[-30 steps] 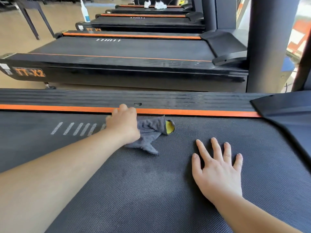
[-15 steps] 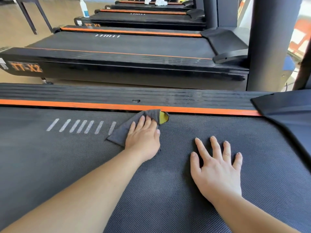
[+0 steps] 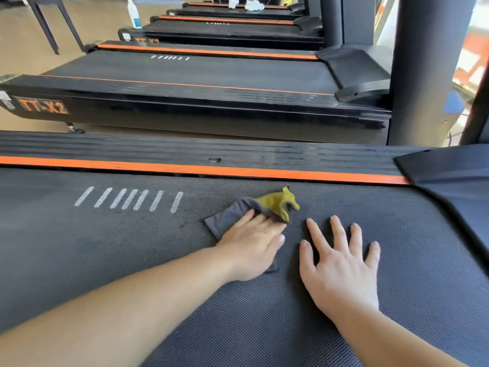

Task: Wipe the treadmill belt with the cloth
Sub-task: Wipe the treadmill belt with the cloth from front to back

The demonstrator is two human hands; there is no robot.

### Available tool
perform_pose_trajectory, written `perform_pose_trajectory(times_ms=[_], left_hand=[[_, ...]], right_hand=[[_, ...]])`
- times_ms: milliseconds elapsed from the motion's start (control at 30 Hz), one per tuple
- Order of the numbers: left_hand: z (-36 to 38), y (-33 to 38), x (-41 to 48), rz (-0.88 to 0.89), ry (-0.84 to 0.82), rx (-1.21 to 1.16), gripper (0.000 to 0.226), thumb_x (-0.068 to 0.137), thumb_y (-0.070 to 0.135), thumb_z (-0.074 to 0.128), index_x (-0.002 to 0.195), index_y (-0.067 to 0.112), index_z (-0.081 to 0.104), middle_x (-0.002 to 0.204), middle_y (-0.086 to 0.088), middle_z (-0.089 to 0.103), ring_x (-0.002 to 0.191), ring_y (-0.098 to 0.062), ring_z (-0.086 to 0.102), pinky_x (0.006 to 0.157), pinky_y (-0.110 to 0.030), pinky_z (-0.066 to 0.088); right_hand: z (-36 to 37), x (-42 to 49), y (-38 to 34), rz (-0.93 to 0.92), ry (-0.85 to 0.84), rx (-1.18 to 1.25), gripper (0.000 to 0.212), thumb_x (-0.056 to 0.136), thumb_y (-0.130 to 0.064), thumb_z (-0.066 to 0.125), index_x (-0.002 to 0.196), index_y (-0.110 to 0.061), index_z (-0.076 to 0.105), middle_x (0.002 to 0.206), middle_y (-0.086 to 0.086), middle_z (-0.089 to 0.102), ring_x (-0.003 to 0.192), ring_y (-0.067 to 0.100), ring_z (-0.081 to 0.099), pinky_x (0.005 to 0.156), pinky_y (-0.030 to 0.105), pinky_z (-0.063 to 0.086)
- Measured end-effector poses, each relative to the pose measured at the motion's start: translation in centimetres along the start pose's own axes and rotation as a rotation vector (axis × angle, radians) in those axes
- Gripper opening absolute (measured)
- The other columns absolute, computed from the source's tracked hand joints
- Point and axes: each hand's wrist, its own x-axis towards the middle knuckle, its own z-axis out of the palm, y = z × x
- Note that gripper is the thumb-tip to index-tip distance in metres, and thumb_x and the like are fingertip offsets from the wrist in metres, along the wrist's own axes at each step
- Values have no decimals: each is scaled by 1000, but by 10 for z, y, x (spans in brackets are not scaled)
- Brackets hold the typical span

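belt point(image 3: 79, 260) dark, textured | left grip point(image 3: 251, 245) flat on cloth point(image 3: 227, 215) | right grip point(image 3: 341, 268) splayed flat | treadmills point(image 3: 198, 72) rowed beyond

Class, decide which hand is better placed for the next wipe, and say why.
Left, most likely: the left hand lies flat on the cloth; the right hand rests bare on the belt.

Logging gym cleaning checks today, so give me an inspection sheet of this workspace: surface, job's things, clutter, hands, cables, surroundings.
Surface: treadmill belt, dark and textured, with white dash marks; orange side strip beyond.
Job's things: cloth, grey with a yellow-green side turned up, lying on the belt.
Clutter: nothing seen.
Hands: left hand flat, pressing the cloth; right hand flat on bare belt, fingers spread.
Cables: nothing seen.
Surroundings: more treadmills in a row; spray bottle beyond.
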Motion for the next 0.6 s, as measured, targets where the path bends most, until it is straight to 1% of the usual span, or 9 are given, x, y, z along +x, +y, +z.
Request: perform_pose_trajectory(times_ms=[100,167,233,300,400,467,500,533,600], left_hand=[[-21,-51,-11,-28,-72,97,62,96,51,10,114,17,58,133,-10,58,128,-29,46,117,-38,24],[-21,-63,-18,-205,-32,125,61,99,51,8,126,20,53,147,-5,50,140,-23,37,123,-37,15],[-8,-37,-30,-254,21,29,48,109,43,18,141,22,48,153,4,45,146,-16,30,127,-38,6],[0,-3,-51,-171,-6,-82,39,109,43,25,124,26,57,138,8,55,137,-13,39,124,-36,15],[-20,11,-75,-154,58,-202,42,103,56,37,82,26,57,94,12,63,97,-5,54,92,-34,45],[-29,5,-76,-33,310,-39,36,100,49,49,76,24,58,82,11,60,83,-6,51,76,-33,48],[-29,5,-74,69,406,12,28,99,43,54,81,23,60,87,12,60,88,-10,52,81,-31,48],[-27,6,-70,175,382,51,21,100,39,55,91,22,63,98,9,61,100,-15,54,93,-31,46],[-11,4,-63,263,146,118,34,106,40,44,130,22,60,140,5,57,135,-23,43,125,-38,23]], right_hand=[[0,2,0,0,-1,-2,63,97,-65,7,159,-52,8,172,-5,9,158,33,-2,123,60,-3],[0,2,1,-2,-8,8,62,99,-65,10,159,-52,9,172,-5,9,158,33,-3,124,60,-4],[0,1,2,-3,-4,8,62,99,-65,10,159,-52,10,172,-5,10,158,33,-2,124,61,-4],[-1,0,1,0,-4,3,62,99,-65,11,159,-52,10,172,-5,10,158,33,-2,123,61,-3],[-2,0,-1,5,2,10,61,99,-65,12,159,-51,10,172,-5,10,158,33,-2,123,60,-4],[-3,-1,-1,1,-5,10,62,100,-65,12,160,-51,10,172,-4,10,158,33,-2,123,60,-4],[-2,-2,-1,0,-1,12,61,100,-65,12,159,-51,9,172,-4,10,158,33,-2,123,60,-3],[-2,-2,-1,1,2,10,61,100,-65,12,159,-52,9,172,-5,10,158,33,-2,123,60,-3],[-1,-2,0,0,5,10,61,100,-65,13,159,-52,10,172,-5,10,158,33,-2,124,60,-3]])
